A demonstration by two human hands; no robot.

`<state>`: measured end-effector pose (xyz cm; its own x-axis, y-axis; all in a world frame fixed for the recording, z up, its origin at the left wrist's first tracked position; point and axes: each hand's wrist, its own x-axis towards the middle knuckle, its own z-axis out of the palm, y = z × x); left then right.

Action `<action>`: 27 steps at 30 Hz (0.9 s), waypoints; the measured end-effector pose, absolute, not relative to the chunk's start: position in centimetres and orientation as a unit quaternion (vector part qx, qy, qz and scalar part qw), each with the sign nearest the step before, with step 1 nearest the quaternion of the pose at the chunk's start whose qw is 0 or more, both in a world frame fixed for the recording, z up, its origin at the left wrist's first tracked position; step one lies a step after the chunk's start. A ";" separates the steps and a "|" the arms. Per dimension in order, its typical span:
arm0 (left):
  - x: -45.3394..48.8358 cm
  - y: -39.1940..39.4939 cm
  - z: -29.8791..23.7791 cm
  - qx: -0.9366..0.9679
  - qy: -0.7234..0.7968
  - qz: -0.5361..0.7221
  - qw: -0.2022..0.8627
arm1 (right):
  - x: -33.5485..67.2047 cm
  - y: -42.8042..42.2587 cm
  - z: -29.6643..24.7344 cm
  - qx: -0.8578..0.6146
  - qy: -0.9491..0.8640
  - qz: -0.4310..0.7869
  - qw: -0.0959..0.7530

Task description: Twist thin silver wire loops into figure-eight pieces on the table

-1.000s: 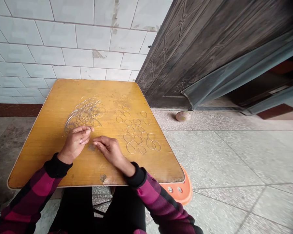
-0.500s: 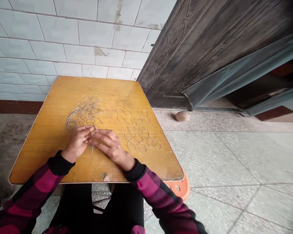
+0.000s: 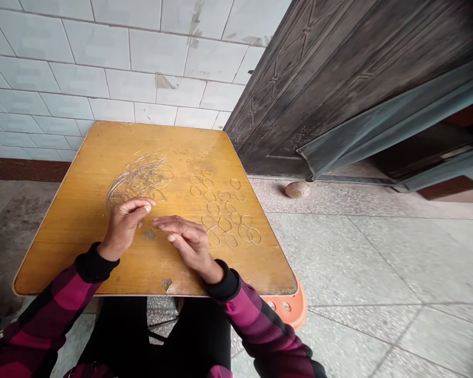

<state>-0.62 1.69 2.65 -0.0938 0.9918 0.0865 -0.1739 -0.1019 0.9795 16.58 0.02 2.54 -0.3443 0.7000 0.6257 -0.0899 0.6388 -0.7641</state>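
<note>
My left hand (image 3: 126, 223) is closed in a pinch, thumb against forefinger, at the near edge of a tangled pile of thin metal wires (image 3: 142, 176). A thin wire seems to be between its fingertips, though it hardly shows against the pile. My right hand (image 3: 187, 239) hovers just to the right, its fingers stretched out and thumb apart, holding nothing. Beyond it, several wire loops (image 3: 224, 224) lie spread over the right half of the wooden table (image 3: 82, 252), some of them overlapping.
White wall tiles (image 3: 114, 84) rise behind the table's far edge. An orange stool (image 3: 289, 304) shows under the near right corner. To the right are a dark carved door (image 3: 299, 94), a grey-green curtain (image 3: 339, 139) and a rounded stone-like object (image 3: 297, 189) on the floor.
My hands were together at the fingertips, with a wire end hanging below them. Now they are apart: the right has drawn back and opened, the left still pinches.
</note>
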 end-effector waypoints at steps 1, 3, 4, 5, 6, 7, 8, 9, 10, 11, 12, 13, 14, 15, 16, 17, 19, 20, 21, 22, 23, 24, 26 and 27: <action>-0.6 1.7 2.7 0.458 0.449 0.586 0.495 | 16.6 0.0 2.6 -0.211 -0.716 0.399 0.533; -0.7 1.6 2.8 0.472 0.449 0.580 0.490 | 16.8 0.2 2.5 -0.223 -0.688 0.453 0.521; -0.7 1.6 2.8 0.481 0.450 0.575 0.486 | 16.8 0.4 2.4 -0.229 -0.676 0.477 0.513; -0.7 1.6 2.9 0.490 0.453 0.570 0.480 | 16.9 0.6 2.4 -0.235 -0.665 0.498 0.505; -0.7 1.5 2.9 0.500 0.456 0.565 0.472 | 16.9 0.8 2.2 -0.239 -0.654 0.515 0.500; -0.7 1.5 3.0 0.510 0.460 0.561 0.462 | 16.9 0.9 2.1 -0.243 -0.645 0.527 0.497; -0.7 1.5 3.1 0.521 0.464 0.558 0.450 | 16.9 1.1 2.0 -0.245 -0.639 0.534 0.497; -0.7 1.4 3.1 0.533 0.465 0.556 0.436 | 16.9 1.3 1.9 -0.249 -0.635 0.537 0.497; -0.8 1.4 3.2 0.546 0.465 0.555 0.421 | 16.9 1.4 1.8 -0.254 -0.633 0.538 0.495; -0.8 1.5 3.3 0.559 0.462 0.555 0.408 | 16.9 1.5 1.8 -0.258 -0.633 0.540 0.491; -0.8 1.5 3.3 0.571 0.459 0.554 0.396 | 16.8 1.6 1.8 -0.261 -0.632 0.545 0.485; -0.8 1.5 3.3 0.582 0.454 0.553 0.387 | 16.8 1.6 1.8 -0.263 -0.629 0.554 0.477; -0.8 1.5 3.3 0.592 0.449 0.551 0.380 | 16.8 1.6 1.8 -0.265 -0.625 0.567 0.467; -0.8 1.5 3.3 0.602 0.445 0.548 0.373 | 16.8 1.6 1.9 -0.266 -0.619 0.581 0.456; -0.8 1.4 3.3 0.611 0.442 0.545 0.366 | 16.7 1.7 2.0 -0.267 -0.612 0.596 0.446; -0.8 1.4 3.3 0.621 0.440 0.541 0.357 | 16.7 1.7 2.0 -0.269 -0.603 0.611 0.437; -0.7 1.3 3.4 0.643 0.437 0.530 0.339 | 16.7 1.7 2.2 -0.274 -0.585 0.635 0.423; -0.6 1.2 3.4 0.653 0.437 0.523 0.330 | 16.7 1.7 2.2 -0.279 -0.576 0.644 0.419; -0.5 1.1 3.4 0.664 0.436 0.515 0.322 | 16.7 1.7 2.2 -0.285 -0.566 0.653 0.415; -0.5 1.1 3.5 0.674 0.435 0.507 0.316 | 16.7 1.7 2.2 -0.292 -0.556 0.661 0.410; -0.4 1.0 3.6 0.682 0.433 0.500 0.311 | 16.6 1.8 2.2 -0.299 -0.547 0.668 0.406; -0.4 1.0 3.6 0.690 0.431 0.494 0.308 | 16.6 1.8 2.1 -0.306 -0.538 0.676 0.400; -0.3 1.0 3.8 0.704 0.425 0.481 0.305 | 16.6 1.8 2.0 -0.317 -0.520 0.688 0.394; -0.3 1.0 3.9 0.710 0.421 0.475 0.304 | 16.6 1.9 1.9 -0.320 -0.512 0.692 0.395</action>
<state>-0.27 1.02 3.86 0.1943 0.8871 0.4187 0.3099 -0.4605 0.8318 16.58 1.88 1.90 -0.4833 0.8746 -0.0387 -0.2191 -0.1636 -0.9619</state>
